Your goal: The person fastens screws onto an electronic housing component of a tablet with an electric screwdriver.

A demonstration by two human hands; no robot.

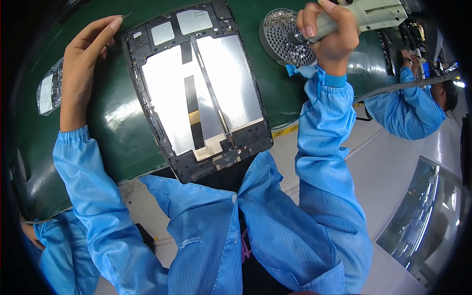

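My left hand (91,59) is closed in a pinch on a small thin dark strip (129,14), beside the upper left corner of an opened tablet (228,73). The tablet lies at the green table's near edge, its black frame, silver inner plates and flat cables showing. At the upper right, my right hand (337,37) is wrapped round a pale electric screwdriver (378,14). Its narrow end points left over a round metal screw tray (278,29) full of small holes, many holding screws. The tool's tip is hard to make out. A blue wrist strap (305,71) sits at my right cuff.
A clear plastic bag with a white label (46,93) lies on the green table (118,118), left of my left forearm. A grey cable (408,86) runs along the right. Co-workers in blue sleeves sit at the right (403,108) and lower left (64,250).
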